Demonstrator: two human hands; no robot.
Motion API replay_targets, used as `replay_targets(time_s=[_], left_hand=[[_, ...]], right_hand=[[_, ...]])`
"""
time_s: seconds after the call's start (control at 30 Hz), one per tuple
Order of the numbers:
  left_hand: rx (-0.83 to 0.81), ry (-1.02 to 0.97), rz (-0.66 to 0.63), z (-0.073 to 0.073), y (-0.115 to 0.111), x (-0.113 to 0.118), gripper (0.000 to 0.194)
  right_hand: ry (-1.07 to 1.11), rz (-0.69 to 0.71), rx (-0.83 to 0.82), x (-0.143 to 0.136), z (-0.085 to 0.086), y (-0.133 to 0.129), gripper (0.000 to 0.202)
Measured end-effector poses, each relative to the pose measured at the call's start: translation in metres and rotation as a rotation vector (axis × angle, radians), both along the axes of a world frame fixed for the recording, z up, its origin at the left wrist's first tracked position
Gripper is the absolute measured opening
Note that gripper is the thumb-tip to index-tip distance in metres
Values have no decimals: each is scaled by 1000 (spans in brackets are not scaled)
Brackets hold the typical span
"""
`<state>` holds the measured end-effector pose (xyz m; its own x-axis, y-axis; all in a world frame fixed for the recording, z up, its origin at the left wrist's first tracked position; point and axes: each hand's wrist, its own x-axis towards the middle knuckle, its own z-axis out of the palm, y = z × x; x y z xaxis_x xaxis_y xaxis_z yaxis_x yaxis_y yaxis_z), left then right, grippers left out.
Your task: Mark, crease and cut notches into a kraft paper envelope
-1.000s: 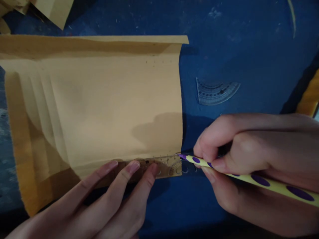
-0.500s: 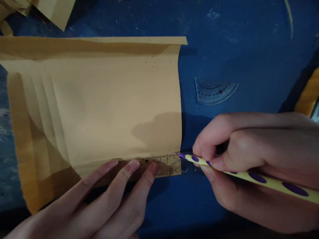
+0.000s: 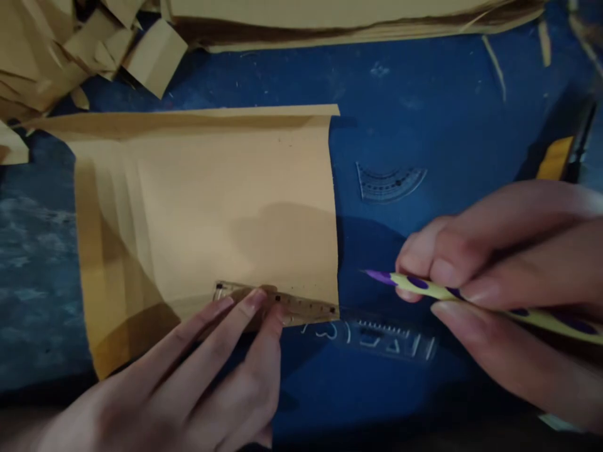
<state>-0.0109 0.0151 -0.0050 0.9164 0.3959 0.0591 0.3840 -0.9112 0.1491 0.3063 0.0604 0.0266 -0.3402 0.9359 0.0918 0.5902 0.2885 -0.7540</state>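
Note:
A creased sheet of brown paper (image 3: pixel 245 188) lies on the blue surface, its top edge folded over. Across its lower right corner, slanting past the paper's right edge, is a clear ruler (image 3: pixel 391 336) with cut-out shapes. My left hand (image 3: pixel 211 370) rests with spread fingertips on the ruler and the paper's lower edge. In my right hand (image 3: pixel 499 270) is a yellow pencil (image 3: pixel 436 290) with purple spots. The pencil's tip points left, to the right of the paper and apart from it.
A clear protractor piece (image 3: pixel 391 183) lies right of the paper. Brown paper scraps (image 3: pixel 155 56) are heaped at the top left, and a stack of brown paper (image 3: pixel 353 22) runs along the top. An orange-yellow object (image 3: pixel 556 158) sits at the right edge.
My right hand has moved the pencil tip right, off the paper's edge. The ruler now slants and reaches further right. The view has shifted, showing more scraps and the stack.

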Motion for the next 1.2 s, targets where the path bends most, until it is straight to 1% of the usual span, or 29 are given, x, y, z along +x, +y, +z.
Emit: replay_targets(time_s=[0.03,0.1,0.2,0.23,0.33,0.4,0.47,0.5,0.63,0.7,0.8,0.9,1.03,1.13,1.2], left_hand=[[8,-1,4,0,1,1,65],[14,-1,16,-1,3,3,69],[13,-8,54,-3,6,8,66],[18,-9,66,-3,6,10,66],[71,-25,98,-3,8,14,68],[103,-15,128,-1,10,17,73],[135,49,188,3,13,22,79],[130,106,200,5,15,24,77],[105,260,263,18,21,34,55],[56,324,282,24,24,38,52],[-61,409,324,31,30,44,54],[-194,456,365,37,45,52,58],[-158,430,395,42,79,64,62],[-139,416,412,45,104,68,52],[-143,415,413,47,116,68,46]], right_hand=[[40,-11,14,-2,-1,3,18],[109,-8,-9,-5,-8,8,19],[229,66,31,-6,-19,13,20],[237,93,24,-6,-21,14,22],[315,198,138,-7,-25,18,23],[325,225,198,-8,-26,19,20],[300,236,256,-10,-28,18,16],[276,239,279,-12,-30,17,14],[230,297,378,-15,-40,10,14],[211,319,423,-16,-44,7,17],[171,337,477,-17,-49,5,20],[127,356,528,-18,-52,5,20],[89,354,579,-20,-54,10,20],[78,322,585,-21,-57,13,19],[75,307,583,-22,-58,14,18]])
